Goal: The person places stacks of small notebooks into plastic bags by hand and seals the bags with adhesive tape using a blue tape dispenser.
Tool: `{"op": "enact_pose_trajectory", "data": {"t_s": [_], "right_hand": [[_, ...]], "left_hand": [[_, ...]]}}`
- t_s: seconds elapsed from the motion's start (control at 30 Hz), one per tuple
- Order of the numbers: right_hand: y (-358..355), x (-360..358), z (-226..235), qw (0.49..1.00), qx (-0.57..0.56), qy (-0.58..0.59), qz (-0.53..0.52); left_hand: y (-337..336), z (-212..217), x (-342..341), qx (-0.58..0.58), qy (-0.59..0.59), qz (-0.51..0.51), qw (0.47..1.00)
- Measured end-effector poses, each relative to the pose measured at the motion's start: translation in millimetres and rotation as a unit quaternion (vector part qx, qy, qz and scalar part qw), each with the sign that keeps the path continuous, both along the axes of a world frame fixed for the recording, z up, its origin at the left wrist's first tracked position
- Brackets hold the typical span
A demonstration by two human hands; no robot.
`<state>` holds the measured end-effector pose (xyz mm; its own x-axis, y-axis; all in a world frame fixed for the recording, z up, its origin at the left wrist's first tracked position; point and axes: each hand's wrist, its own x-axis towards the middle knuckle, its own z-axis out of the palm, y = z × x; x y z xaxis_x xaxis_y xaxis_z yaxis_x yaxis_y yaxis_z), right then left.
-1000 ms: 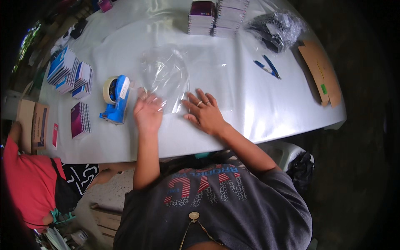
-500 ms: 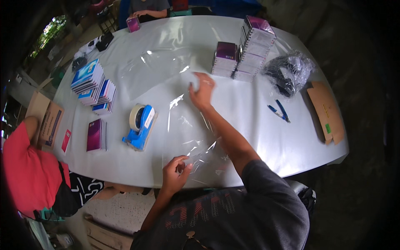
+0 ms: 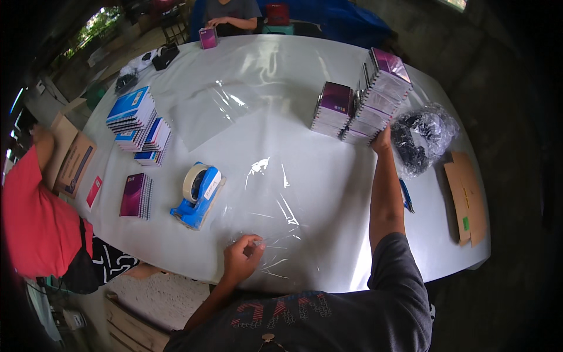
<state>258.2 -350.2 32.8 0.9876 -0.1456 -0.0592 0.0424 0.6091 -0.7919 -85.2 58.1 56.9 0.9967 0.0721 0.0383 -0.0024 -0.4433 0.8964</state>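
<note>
My left hand pinches the near corner of a clear plastic sheet that lies flat on the white table. My right hand is stretched far out and touches the base of a tall stack of purple spiral notebooks. A shorter purple stack stands just left of it. A blue tape dispenser with a roll of tape sits left of the plastic sheet.
Blue notebook stacks and one purple notebook lie at the left. A second clear sheet lies farther back. A bag of black items, a pen and cardboard are right. A person in red stands left.
My right hand has moved from the plastic sheet out to the right, to the tall notebook stack. My left hand stays pinching the sheet's near corner.
</note>
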Motion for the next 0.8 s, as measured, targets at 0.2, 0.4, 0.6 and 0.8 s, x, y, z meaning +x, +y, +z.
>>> {"op": "enact_pose_trajectory", "data": {"t_s": [0.2,0.4,0.6,0.8], "right_hand": [[-15,8,-26,0.999,-0.025,-0.032,-0.007],[32,14,-37,0.994,-0.060,-0.083,-0.049],[98,13,-39,0.997,-0.024,-0.073,0.001],[186,6,-14,0.991,-0.050,-0.106,0.058]], "left_hand": [[-6,4,2,0.002,-0.002,-0.024,1.000],[-7,8,-1,-0.009,0.002,-0.028,1.000],[-9,10,2,-0.007,-0.012,-0.038,0.999],[-4,5,1,-0.011,-0.004,-0.027,1.000]]}}
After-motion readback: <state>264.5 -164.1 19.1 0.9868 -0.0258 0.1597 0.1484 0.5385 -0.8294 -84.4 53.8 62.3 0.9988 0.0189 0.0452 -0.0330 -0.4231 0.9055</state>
